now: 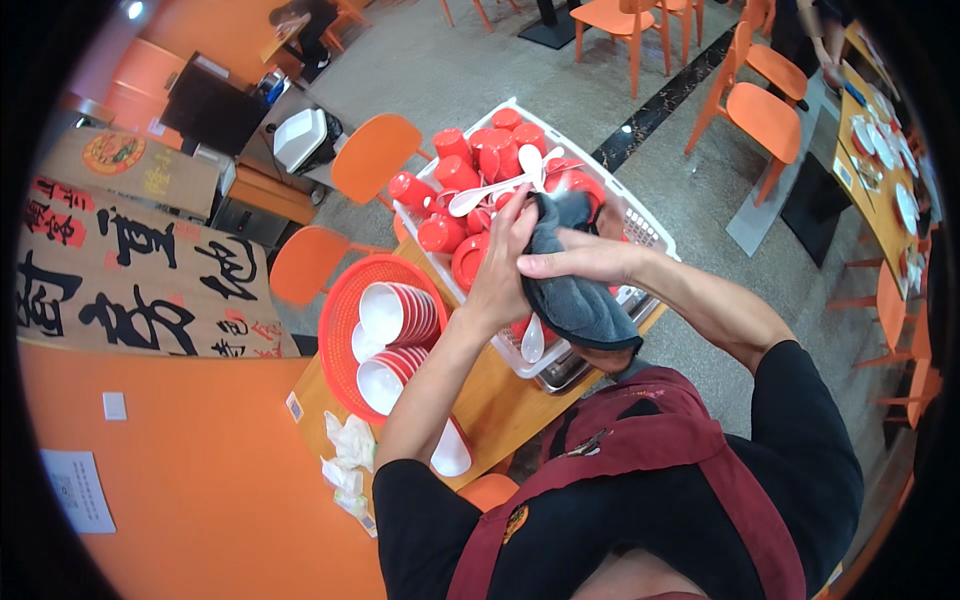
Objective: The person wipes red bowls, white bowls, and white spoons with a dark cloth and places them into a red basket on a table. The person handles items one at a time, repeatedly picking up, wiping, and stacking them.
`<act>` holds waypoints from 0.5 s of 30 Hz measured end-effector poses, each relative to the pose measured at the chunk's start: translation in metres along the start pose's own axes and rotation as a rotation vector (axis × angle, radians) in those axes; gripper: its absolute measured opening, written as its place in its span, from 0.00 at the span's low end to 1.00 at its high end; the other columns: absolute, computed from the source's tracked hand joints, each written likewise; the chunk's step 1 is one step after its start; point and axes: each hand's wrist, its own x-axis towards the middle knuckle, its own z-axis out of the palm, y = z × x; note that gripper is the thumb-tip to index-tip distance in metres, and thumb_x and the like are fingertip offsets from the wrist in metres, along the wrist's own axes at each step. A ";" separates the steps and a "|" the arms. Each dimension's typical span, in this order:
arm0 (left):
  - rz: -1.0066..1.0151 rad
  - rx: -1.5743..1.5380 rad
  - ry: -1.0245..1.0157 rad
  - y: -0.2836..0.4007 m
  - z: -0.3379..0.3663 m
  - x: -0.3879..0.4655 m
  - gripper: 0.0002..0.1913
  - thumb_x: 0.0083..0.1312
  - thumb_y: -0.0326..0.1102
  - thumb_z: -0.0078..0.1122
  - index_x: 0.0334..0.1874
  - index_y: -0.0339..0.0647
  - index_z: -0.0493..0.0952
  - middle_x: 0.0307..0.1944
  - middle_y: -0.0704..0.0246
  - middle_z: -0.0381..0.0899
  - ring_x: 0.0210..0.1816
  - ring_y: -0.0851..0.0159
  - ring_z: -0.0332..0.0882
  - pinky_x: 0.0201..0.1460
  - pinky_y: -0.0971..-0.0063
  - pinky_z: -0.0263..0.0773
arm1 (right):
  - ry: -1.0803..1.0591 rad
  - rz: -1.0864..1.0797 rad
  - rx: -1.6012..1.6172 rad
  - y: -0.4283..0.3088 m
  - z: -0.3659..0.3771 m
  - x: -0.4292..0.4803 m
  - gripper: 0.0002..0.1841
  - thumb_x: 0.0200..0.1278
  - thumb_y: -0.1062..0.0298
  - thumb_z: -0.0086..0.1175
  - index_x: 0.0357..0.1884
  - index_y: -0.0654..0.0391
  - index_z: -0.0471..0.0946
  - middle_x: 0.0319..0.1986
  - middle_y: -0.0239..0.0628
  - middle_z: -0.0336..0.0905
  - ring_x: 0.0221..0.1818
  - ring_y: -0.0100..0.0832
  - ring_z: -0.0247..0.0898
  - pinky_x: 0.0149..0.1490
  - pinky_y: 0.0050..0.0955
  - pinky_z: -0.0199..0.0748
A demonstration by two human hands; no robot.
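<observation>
A grey cloth with a dark edge (581, 304) hangs between my two hands above a white plastic basket (652, 225). My left hand (506, 262) presses flat against its left side, fingers pointing up. From the right, my right hand (585, 259) grips the cloth, its thumb across the front; whether something is wrapped inside is hidden. The basket holds several red cups (456, 172) and white spoons (480, 196), partly covered by my hands. To the left, a red round colander (330, 330) holds stacked red-and-white bowls (386, 311).
The wooden table (487, 405) bears a white spoon-shaped dish (451, 450) and crumpled tissues (351, 442). Orange chairs (379, 157) stand behind the table. A person (814, 37) is at a dish-laden table (862, 172) at the right; another person (300, 26) bends over far off.
</observation>
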 end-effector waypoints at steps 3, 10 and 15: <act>-0.039 -0.015 -0.091 0.001 -0.023 -0.008 0.60 0.37 0.34 0.84 0.74 0.41 0.52 0.74 0.47 0.54 0.73 0.39 0.56 0.74 0.51 0.58 | -0.040 0.074 0.447 -0.016 -0.007 -0.011 0.28 0.60 0.62 0.65 0.61 0.62 0.72 0.46 0.38 0.80 0.47 0.27 0.78 0.52 0.28 0.77; 0.039 -0.213 0.662 0.041 -0.033 -0.044 0.44 0.42 0.55 0.85 0.49 0.47 0.58 0.71 0.46 0.52 0.68 0.39 0.66 0.63 0.49 0.77 | 0.610 -0.253 1.048 -0.052 0.000 -0.031 0.19 0.69 0.54 0.56 0.49 0.60 0.79 0.39 0.35 0.84 0.40 0.28 0.81 0.47 0.23 0.79; -0.136 0.482 0.564 0.050 -0.019 -0.072 0.18 0.62 0.49 0.68 0.32 0.44 0.72 0.59 0.60 0.80 0.74 0.40 0.60 0.78 0.41 0.44 | 0.748 -0.324 0.741 0.000 0.085 0.004 0.20 0.73 0.48 0.54 0.48 0.56 0.78 0.36 0.25 0.81 0.36 0.21 0.76 0.44 0.18 0.74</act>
